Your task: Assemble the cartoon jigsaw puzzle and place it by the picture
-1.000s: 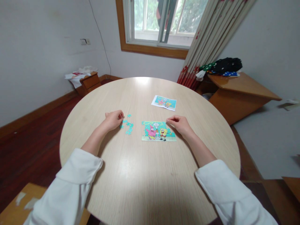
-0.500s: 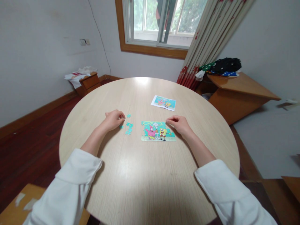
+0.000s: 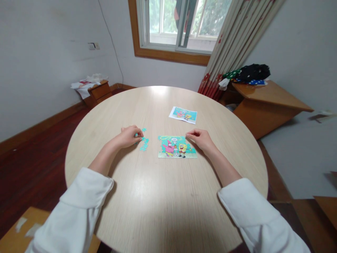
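Note:
The jigsaw puzzle (image 3: 177, 150), showing a pink starfish, a yellow sponge and a pale figure between them, lies flat and largely joined on the table. Its left and upper right edges look uneven. At its upper right corner, my right hand (image 3: 198, 137) is closed in a pinch; whatever is between the fingertips is too small to make out. To the left of the puzzle, my left hand (image 3: 129, 136) has its fingers curled low over the loose pieces, with a bit of teal puzzle piece (image 3: 136, 134) showing between thumb and fingers. Several teal loose pieces (image 3: 144, 144) lie beside that hand.
A creased paper picture (image 3: 183, 115) of the same scene lies beyond the puzzle on the round wooden table (image 3: 163, 196). Behind the table are a window (image 3: 181, 26) and a curtain (image 3: 231, 42). Clothes (image 3: 252, 73) are heaped on a brown cabinet (image 3: 271, 100) at the right.
My left hand has moved slightly right and lower over the loose pieces, its fingers now covering some of them. My right hand stays at the puzzle's corner. The view has shifted a little.

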### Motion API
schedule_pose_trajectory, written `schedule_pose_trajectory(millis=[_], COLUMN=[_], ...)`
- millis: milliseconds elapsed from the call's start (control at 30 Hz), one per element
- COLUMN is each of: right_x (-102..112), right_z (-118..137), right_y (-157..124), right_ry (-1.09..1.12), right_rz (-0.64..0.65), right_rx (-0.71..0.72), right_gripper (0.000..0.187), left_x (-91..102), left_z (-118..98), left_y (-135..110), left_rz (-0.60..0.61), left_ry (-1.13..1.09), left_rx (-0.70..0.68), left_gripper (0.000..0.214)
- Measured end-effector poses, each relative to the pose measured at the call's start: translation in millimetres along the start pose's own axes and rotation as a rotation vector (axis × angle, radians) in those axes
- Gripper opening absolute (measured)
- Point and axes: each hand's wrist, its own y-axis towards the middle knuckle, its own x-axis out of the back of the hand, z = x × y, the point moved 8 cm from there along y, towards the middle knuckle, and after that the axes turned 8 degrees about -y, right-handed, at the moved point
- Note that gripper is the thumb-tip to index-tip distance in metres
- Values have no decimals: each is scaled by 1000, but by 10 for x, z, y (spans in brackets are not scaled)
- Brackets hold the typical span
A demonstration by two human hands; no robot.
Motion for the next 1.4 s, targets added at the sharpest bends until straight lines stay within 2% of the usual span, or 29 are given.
schedule_pose_trajectory(millis=[433,833,1100,1400], right_x=[1,-3,-3,-1], right_z=[19,38,21,23], right_y=[-3,-18,-7,-8], right_ry=[-15,-3,6,-19], right_rz=[5,7,-1,4], right_rx=[6,-10,-8,-6], right_gripper=[30,27,25,29], left_x=[-2,22,-32,-14], left_z=[-10,-61,-72,-69], left_y=[9,-15,-16,-11], left_rz=[-27,-44,0,-41], left_ry=[11,-74,-75,-306], left_rx=[7,-16,-38,-76], left_gripper=[12,16,18,14])
